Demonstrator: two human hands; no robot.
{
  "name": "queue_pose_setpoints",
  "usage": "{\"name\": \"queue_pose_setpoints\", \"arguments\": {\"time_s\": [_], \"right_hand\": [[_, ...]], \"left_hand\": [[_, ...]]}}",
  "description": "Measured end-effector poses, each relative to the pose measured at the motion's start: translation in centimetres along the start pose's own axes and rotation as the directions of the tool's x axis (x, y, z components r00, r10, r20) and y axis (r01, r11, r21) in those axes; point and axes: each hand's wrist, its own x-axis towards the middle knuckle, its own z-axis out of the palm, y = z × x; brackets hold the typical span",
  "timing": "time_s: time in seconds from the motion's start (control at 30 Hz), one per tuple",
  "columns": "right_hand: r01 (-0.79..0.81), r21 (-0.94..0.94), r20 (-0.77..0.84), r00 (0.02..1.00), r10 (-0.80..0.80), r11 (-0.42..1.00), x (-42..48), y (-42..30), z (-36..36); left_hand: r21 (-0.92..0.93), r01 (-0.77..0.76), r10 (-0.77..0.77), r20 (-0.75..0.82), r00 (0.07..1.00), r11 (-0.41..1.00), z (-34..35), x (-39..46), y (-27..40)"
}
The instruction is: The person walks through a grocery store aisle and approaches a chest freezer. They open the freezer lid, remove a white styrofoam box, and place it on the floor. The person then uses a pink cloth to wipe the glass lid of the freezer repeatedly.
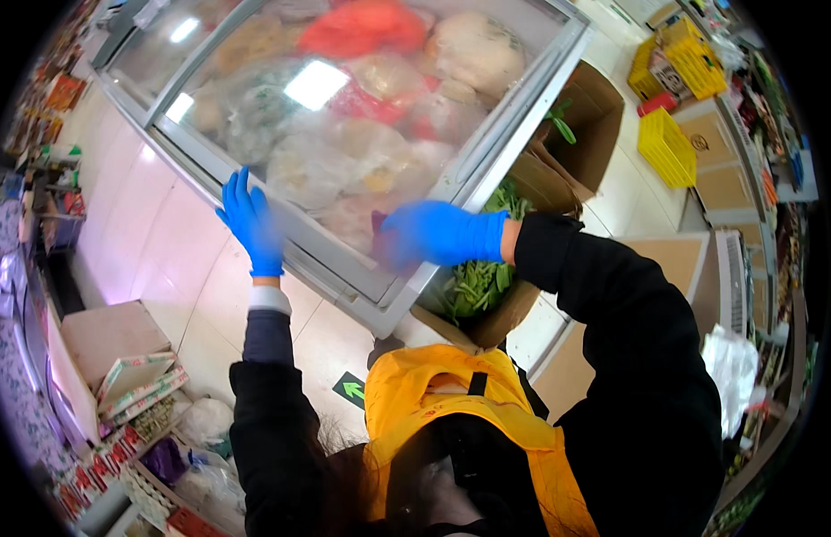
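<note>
A chest freezer with a sliding glass lid stands before me. Through the glass show bagged foods, among them a red bag and several clear plastic bags. My left hand, in a blue glove, lies at the freezer's grey frame with its fingers extended and nothing in it. Over the near right corner of the glass is my right hand, also gloved in blue and blurred. A purple cloth shows under its fingers; much of the cloth is hidden or smeared by motion.
Against the freezer's right side stand cardboard boxes with leafy greens. Yellow plastic crates sit farther right, near produce shelving. On the left are a tan box and packed goods. A green arrow sticker marks the tiled floor.
</note>
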Motion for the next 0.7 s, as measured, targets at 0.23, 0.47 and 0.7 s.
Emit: {"name": "queue_pose_setpoints", "arguments": {"time_s": [0.23, 0.47, 0.7], "right_hand": [[-0.192, -0.211, 0.121, 0.968, 0.22, 0.958, -6.4, 10.6, -12.8], [-0.138, -0.182, -0.093, 0.988, 0.123, 0.973, -4.2, 15.8, -16.2], [0.41, -0.288, -0.121, 0.881, -0.457, 0.865, 6.0, -1.7, -1.5]], "left_hand": [[-0.202, 0.383, -0.4, -0.05, 0.915, 0.902, 0.7, -17.3, 7.8], [-0.017, 0.552, -0.532, -0.291, 0.795, 0.834, 1.8, -19.1, 14.2], [-0.114, 0.631, -0.639, -0.23, 0.734, 0.767, 1.7, -18.2, 16.2]]}}
